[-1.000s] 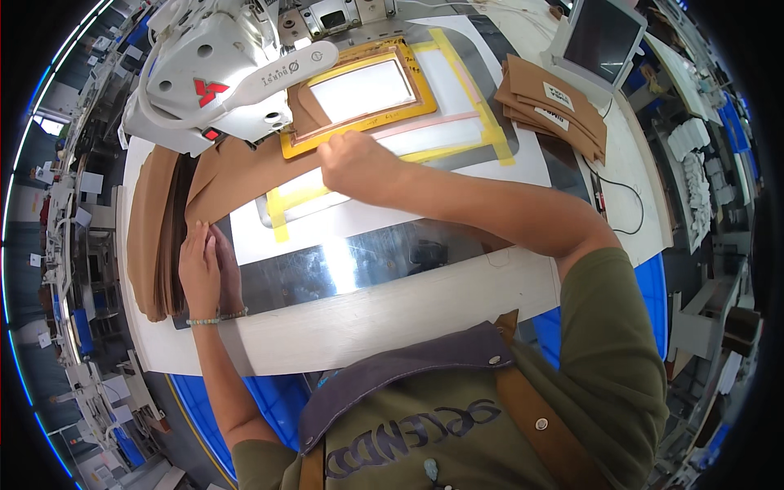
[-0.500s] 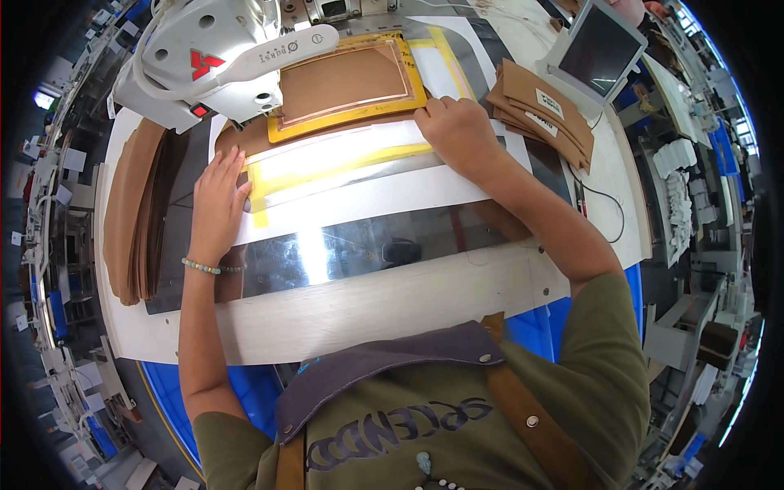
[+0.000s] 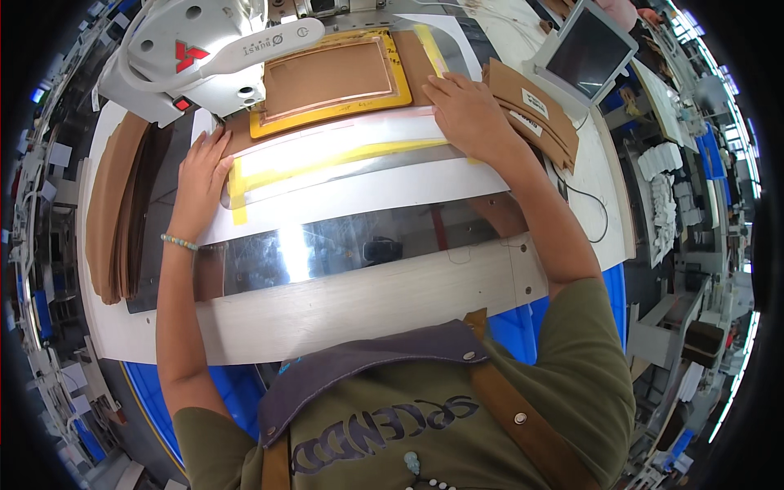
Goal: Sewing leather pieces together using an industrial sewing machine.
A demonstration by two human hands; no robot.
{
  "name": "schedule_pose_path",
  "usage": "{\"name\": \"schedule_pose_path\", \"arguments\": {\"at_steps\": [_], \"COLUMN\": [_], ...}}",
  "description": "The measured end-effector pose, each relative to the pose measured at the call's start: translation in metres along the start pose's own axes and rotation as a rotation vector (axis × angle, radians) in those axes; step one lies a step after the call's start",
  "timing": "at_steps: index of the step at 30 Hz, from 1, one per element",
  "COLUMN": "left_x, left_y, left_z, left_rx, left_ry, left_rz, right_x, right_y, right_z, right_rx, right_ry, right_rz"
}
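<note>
Panel lies beneath the yellow frame, visible through its window and projecting past it at left and right. My left hand lies with fingers extended and thumb apart, fingertips at the panel's left end; it clamps nothing. My right hand has its fingertips at the right end. I cannot tell whether its thumb and fingers pinch the edge.

Risk: skew. Unequal pull between my hands could turn the panel under the frame. Risk: wrinkling. Pushing both ends inward could raise a buckle in the window. Risk: shift. Dragging the frame with the panel could upset their alignment. Risk: injury. My left fingertips are near the machine head; motion there could catch them.

Materials: the panel is matt, brown, thin and smooth; I cannot tell cloth from hide. The frame is a flat rectangle with a narrow coppery inner border. Below it, yellow tape borders a glossy pale area on a white sheet. The metal plate nearer me is mirror-like. At left, a stack of brown pieces shows curved, layered edges; at right, labelled pieces overlap in a fan.
</note>
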State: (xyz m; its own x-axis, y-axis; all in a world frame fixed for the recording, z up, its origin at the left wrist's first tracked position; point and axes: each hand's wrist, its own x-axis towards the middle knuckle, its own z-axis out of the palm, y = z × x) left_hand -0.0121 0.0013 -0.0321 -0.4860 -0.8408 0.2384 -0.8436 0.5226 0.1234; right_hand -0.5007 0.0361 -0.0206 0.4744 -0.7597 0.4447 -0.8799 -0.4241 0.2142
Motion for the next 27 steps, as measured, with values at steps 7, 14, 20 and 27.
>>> {"name": "schedule_pose_path", "arguments": {"at_steps": [7, 14, 20, 27], "left_x": [0.029, 0.038, 0.033, 0.089], "left_y": [-0.039, -0.035, -0.008, -0.022], "left_z": [0.021, 0.018, 0.002, -0.001], "left_rx": [-0.004, 0.035, -0.066, -0.063], "left_ry": [0.012, 0.220, 0.247, -0.105], "left_rz": [-0.069, -0.261, -0.004, -0.082], "right_x": [-0.014, -0.030, -0.030, -0.030], "right_y": [-0.021, -0.020, -0.016, -0.018], "right_z": [-0.019, -0.016, -0.013, -0.011], "right_rx": [0.115, 0.141, 0.186, 0.201], "right_ry": [-0.310, -0.307, -0.280, -0.259], "right_rz": [0.177, 0.184, 0.171, 0.169]}}
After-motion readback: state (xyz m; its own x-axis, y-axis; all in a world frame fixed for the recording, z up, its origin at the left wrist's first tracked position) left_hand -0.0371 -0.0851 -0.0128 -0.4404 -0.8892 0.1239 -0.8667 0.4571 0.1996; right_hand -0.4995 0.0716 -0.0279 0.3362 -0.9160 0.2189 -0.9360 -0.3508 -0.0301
